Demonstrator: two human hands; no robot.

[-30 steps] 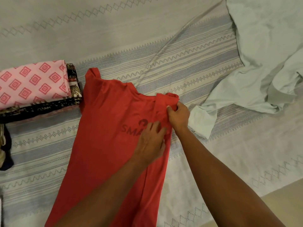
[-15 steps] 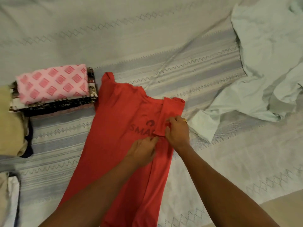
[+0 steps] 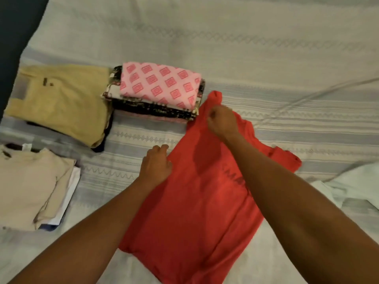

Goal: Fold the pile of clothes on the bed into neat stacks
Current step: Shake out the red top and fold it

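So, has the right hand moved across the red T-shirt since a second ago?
Yes. The right hand left the folded sleeve and crossed the red T-shirt to its far shoulder, beside the pink diamond-print stack.

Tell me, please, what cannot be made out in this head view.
Print on the red shirt: mostly covered by the right forearm, head view.
Grip of the right hand: lost in motion blur.
The pale garment: cut off by the frame's right edge.
Clothes under the yellow garment: hidden by it; only a dark edge shows.
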